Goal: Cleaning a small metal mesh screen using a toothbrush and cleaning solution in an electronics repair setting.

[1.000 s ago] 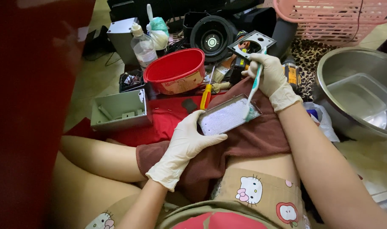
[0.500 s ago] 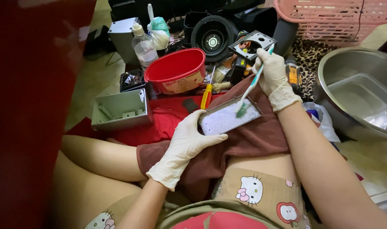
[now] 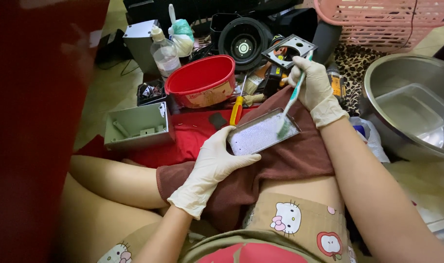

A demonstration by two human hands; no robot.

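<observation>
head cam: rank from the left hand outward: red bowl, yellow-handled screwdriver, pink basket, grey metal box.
From the left hand:
1. Yellow-handled screwdriver, just above it.
2. Grey metal box, to its left.
3. Red bowl, farther up.
4. Pink basket, top right corner.

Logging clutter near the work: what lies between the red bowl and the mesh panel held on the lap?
In the head view, a yellow-handled screwdriver lies between the red bowl and the mesh panel, on the red cloth, with a small dark piece beside it.

Even soft light; sharp centre (blurred red left edge)
</observation>
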